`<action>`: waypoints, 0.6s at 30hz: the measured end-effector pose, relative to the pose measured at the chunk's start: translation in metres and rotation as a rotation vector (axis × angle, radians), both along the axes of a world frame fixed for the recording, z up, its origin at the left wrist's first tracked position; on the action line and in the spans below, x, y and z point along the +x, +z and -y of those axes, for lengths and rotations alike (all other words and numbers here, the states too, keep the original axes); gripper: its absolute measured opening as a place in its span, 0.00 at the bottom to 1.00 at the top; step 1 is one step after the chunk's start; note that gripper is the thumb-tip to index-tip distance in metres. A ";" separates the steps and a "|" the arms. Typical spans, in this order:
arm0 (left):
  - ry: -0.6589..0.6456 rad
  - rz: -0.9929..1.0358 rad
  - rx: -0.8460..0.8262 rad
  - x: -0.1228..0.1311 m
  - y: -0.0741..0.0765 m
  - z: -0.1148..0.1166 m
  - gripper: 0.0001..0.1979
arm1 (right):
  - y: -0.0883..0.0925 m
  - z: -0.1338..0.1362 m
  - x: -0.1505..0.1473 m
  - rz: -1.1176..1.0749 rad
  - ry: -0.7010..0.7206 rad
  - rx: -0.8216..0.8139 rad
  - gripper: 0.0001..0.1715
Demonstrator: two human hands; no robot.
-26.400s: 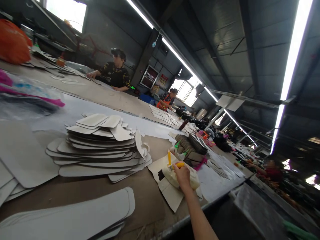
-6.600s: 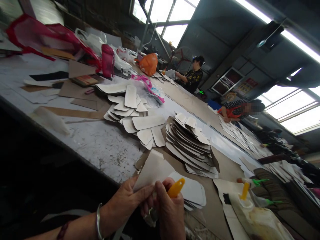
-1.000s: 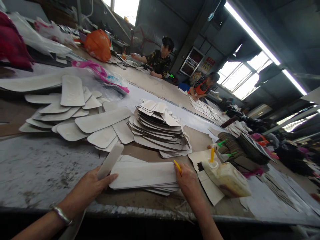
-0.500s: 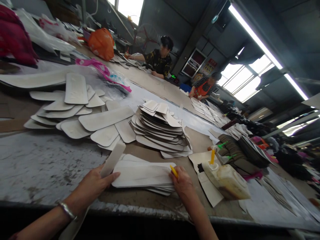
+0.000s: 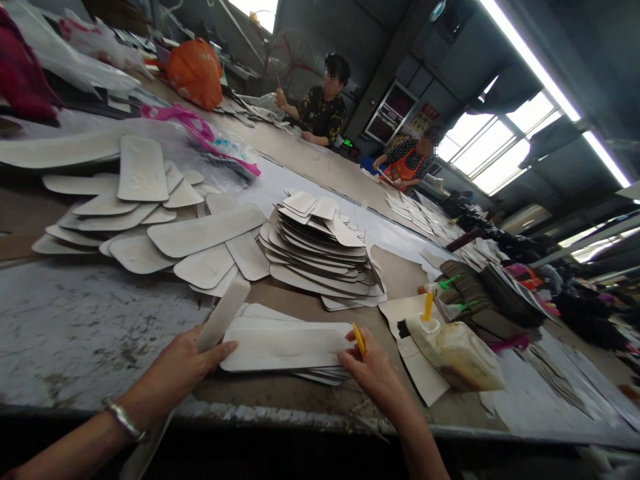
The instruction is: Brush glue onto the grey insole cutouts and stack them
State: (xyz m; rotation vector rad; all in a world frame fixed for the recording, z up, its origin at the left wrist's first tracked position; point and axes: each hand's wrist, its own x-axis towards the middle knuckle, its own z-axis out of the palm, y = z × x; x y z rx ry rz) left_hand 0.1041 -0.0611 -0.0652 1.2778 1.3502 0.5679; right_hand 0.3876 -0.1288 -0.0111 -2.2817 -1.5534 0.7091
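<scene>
My left hand (image 5: 183, 367) is closed around a long pale strip (image 5: 224, 313) that stands up between thumb and fingers, its lower end hanging below the table edge. The left thumb touches the left end of the top white panel (image 5: 285, 345) on a small fanned pile. At the pile's right end, my right hand (image 5: 370, 363) pinches a small yellow tool (image 5: 359, 340), its fingertips against the panel's edge. Behind the pile rises a taller stack of white, rounded panels (image 5: 320, 257).
Loose white panels (image 5: 200, 230) spread at the left. On the right, a stained plastic bottle (image 5: 467, 357) with a yellow spout lies on pale sheets, near dark stacked pieces (image 5: 510, 293). An orange bag (image 5: 195, 73) and two people are across the table.
The yellow tool has tilted more upright in my right hand, whose fingers have shifted at the panel's edge. The view has moved slightly. Across the table, both people have moved their hands.
</scene>
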 end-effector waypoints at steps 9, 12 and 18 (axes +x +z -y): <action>0.013 0.008 -0.017 0.000 -0.002 -0.002 0.24 | -0.003 -0.013 -0.004 0.037 -0.150 0.173 0.11; 0.015 0.011 -0.027 0.001 0.005 -0.002 0.22 | -0.006 -0.009 -0.005 0.078 -0.137 0.232 0.07; 0.000 0.029 -0.049 0.000 0.007 -0.003 0.22 | -0.021 -0.001 -0.002 0.284 -0.009 0.326 0.06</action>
